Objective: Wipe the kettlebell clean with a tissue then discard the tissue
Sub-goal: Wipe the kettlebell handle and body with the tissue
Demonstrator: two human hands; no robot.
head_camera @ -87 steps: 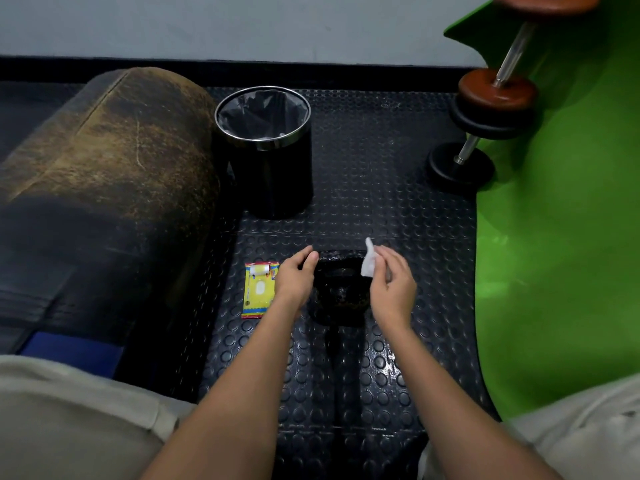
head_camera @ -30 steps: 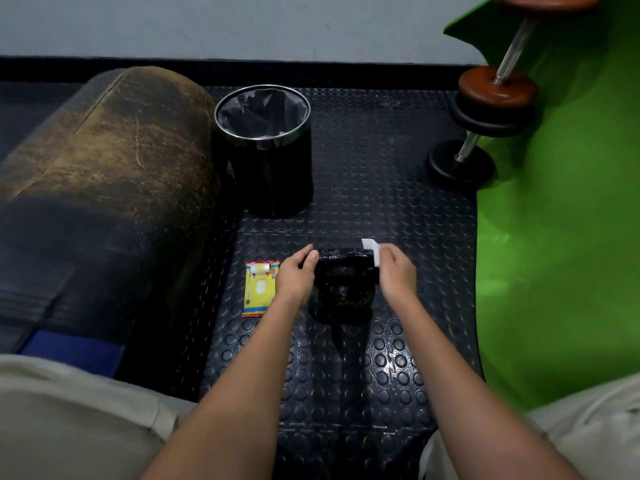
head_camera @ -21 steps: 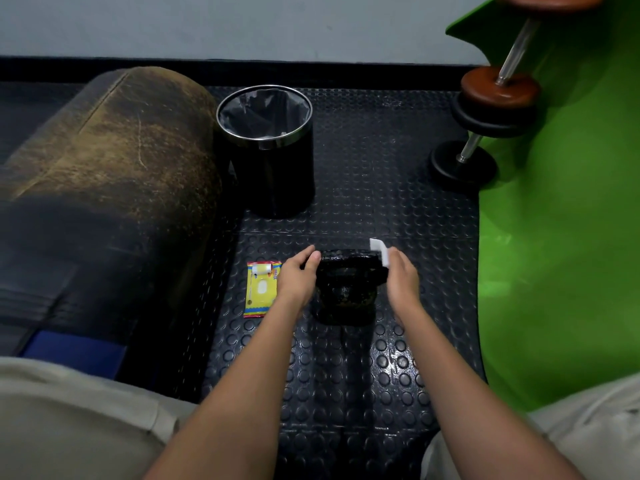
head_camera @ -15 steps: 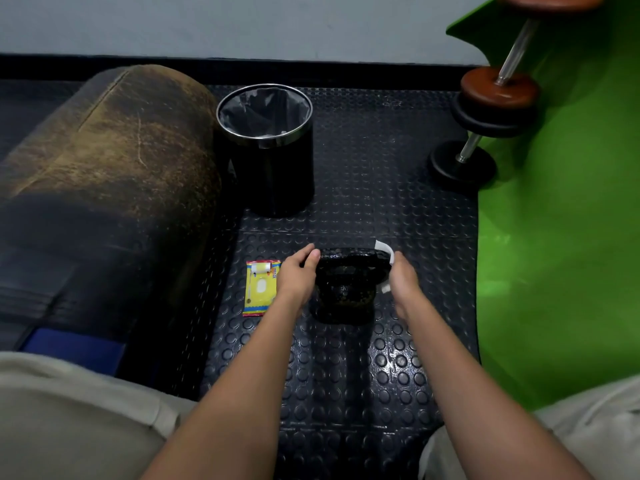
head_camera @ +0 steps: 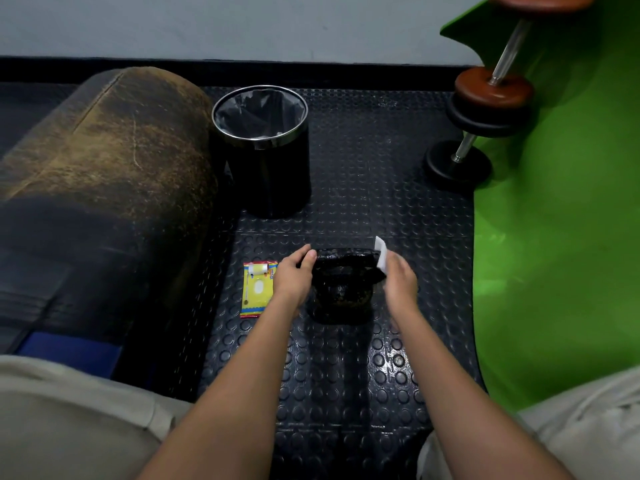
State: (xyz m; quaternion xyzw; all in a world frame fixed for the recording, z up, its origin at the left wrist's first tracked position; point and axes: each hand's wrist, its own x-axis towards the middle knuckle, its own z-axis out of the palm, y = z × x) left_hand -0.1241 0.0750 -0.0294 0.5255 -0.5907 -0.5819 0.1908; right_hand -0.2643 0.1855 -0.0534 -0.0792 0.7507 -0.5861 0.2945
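A black kettlebell (head_camera: 343,289) stands on the studded black rubber floor between my hands. My left hand (head_camera: 294,277) holds the left end of its handle, thumb and fingers curled around it. My right hand (head_camera: 398,280) pinches a white tissue (head_camera: 381,254) against the right end of the handle; the hand is motion-blurred. A black bin (head_camera: 263,150) with a steel rim and a dark liner stands behind the kettlebell, to the left.
A yellow tissue packet (head_camera: 258,287) lies flat left of my left hand. A worn brown padded roll (head_camera: 104,174) fills the left side. Dumbbells (head_camera: 485,109) lean at the back right by a green mat (head_camera: 561,237). My knees frame the bottom corners.
My right hand with the tissue has moved from the handle's top to its right end, rubbing up and down there. My left hand has kept its hold on the handle's left end.
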